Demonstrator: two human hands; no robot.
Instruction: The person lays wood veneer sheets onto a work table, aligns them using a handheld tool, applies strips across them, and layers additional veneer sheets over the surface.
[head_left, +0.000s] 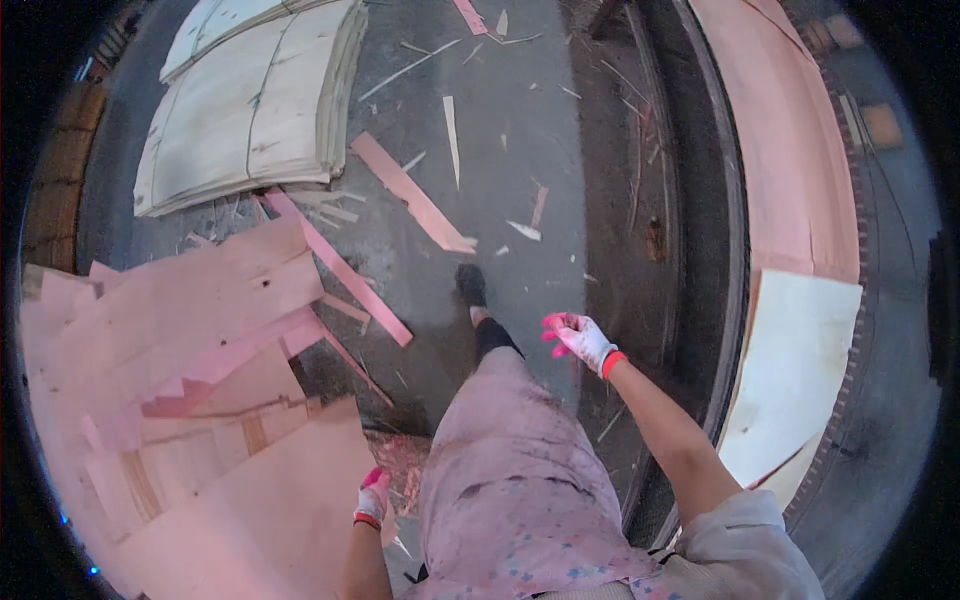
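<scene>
Both hands wear white knit gloves with pink-stained fingers and red cuffs. My right hand (577, 337) hangs over the floor, its fingers loosely bent and apart, with nothing in them. Low in the view, my left hand (373, 495) is beside the edge of a pink wood veneer sheet (262, 502). Its fingers are partly hidden, so I cannot tell whether it touches the sheet. That sheet lies on a loose, uneven pile of pink veneer (187, 292) at the left. To my right, a pale veneer sheet (799, 367) overlaps a long layer of pink veneer (787, 150).
Tied stacks of pale veneer (225, 112) stand at the upper left. Veneer strips, including a wide pink one (409, 191) and a narrow pink one (341, 270), litter the concrete floor (517, 202). A dark metal rail (724, 165) runs along the right-hand veneer. One foot (471, 283) is stepping forward.
</scene>
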